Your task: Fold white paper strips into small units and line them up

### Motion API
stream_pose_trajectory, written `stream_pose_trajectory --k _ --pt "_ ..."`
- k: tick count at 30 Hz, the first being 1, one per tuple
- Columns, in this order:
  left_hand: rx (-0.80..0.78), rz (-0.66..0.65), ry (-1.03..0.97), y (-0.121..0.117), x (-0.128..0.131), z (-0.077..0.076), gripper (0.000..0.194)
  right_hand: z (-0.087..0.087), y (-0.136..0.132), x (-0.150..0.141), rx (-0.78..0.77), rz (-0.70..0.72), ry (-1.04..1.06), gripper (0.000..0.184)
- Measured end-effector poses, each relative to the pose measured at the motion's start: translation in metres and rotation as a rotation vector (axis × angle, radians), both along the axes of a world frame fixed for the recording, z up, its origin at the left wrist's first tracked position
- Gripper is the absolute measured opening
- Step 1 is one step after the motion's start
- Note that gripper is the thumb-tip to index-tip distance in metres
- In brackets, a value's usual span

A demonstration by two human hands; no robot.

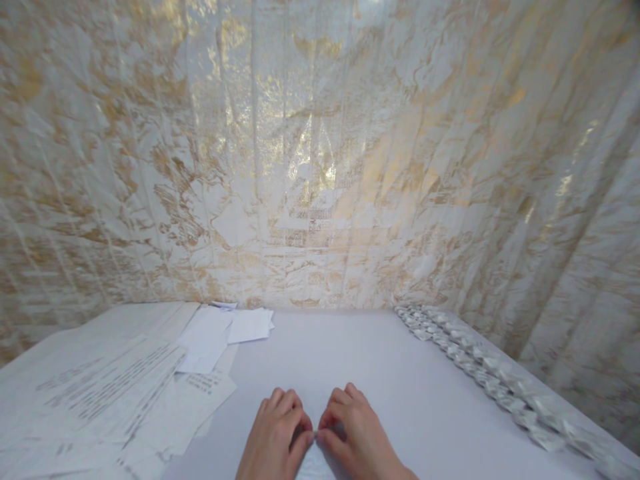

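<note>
My left hand [281,427] and my right hand [354,427] meet at the bottom middle, low over the white table [390,367]. Thumbs and fingertips of both are pinched together, almost touching each other. Between them is a small white piece of paper [315,465], whose top edge they grip. Its lower part runs out of view, and the fold or shape at the fingertips is too small to make out.
Printed sheets [115,387] overlap along the left side, with blank white paper pieces [207,337] and a smaller stack [251,325] at the back left. Rows of folded paper pieces [480,370] line the right edge. A gold-patterned curtain [320,167] hangs behind the table.
</note>
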State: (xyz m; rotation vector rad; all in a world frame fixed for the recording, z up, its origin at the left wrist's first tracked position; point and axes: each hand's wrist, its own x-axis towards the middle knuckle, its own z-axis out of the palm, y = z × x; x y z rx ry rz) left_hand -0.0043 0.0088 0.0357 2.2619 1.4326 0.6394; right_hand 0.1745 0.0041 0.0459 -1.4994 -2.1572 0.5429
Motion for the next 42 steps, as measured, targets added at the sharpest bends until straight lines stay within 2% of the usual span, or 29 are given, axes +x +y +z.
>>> stream_pose_trajectory --k 9,13,19,26,33,39,42 --pt "0.014 0.071 0.006 -0.001 0.001 -0.001 0.011 -0.011 0.007 -0.006 0.040 -0.054 0.052 0.017" --pt "0.015 0.111 0.014 -0.001 0.003 -0.001 0.005 -0.015 0.009 -0.005 0.048 -0.069 0.101 0.023" --pt "-0.008 0.125 0.025 0.000 0.004 0.000 0.008 -0.012 0.010 -0.008 0.029 -0.084 0.080 0.017" --pt "-0.020 0.120 0.027 -0.001 0.004 0.002 0.010 -0.007 0.007 -0.010 0.006 -0.030 0.068 0.024" --pt "-0.053 0.111 0.044 -0.002 0.004 0.007 0.017 -0.007 0.011 0.001 -0.046 -0.012 0.070 0.030" --pt "-0.020 0.050 -0.004 -0.001 0.001 -0.002 0.022 -0.007 0.012 0.005 -0.039 0.002 0.082 0.032" --pt "-0.002 0.012 -0.027 0.001 0.000 -0.006 0.019 -0.009 0.011 0.005 -0.029 0.016 0.116 0.029"
